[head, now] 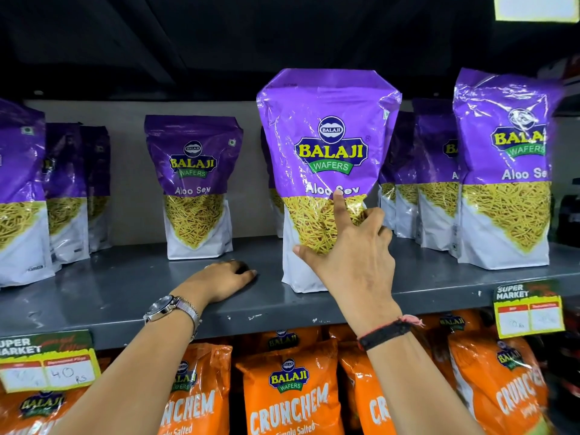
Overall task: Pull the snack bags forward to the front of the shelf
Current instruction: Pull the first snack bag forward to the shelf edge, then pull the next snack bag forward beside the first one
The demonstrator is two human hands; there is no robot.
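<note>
**Purple snack bag at the shelf front, right hand on it**

The grey shelf point(131, 296) has bare room along its front edge to the left of the middle, where no bag stands. A centre snack bag point(326, 146), purple above and white below with a clear window of thin yellow strands, stands upright near the front lip, ahead of its neighbours. Another purple bag point(194, 183) stands further back to the left, apart from it, and more of the same cluster at the far left point(22, 196). At the right a front bag point(505, 171) stands forward too, with several ranged behind it. Below the shelf hang orange bags point(288, 387) and two price tags, one at the left point(47, 362) and one at the right point(528, 312).

The right hand point(354, 255) lies spread against the face of the centre snack bag, forefinger up on the printed name, thumb stretched across the window, the other fingers curled round its right edge. The left hand point(224, 279) rests palm down on the bare shelf just left of that bag, fingers loosely curled, holding nothing. A wristwatch point(169, 309) is on the left wrist.
</note>
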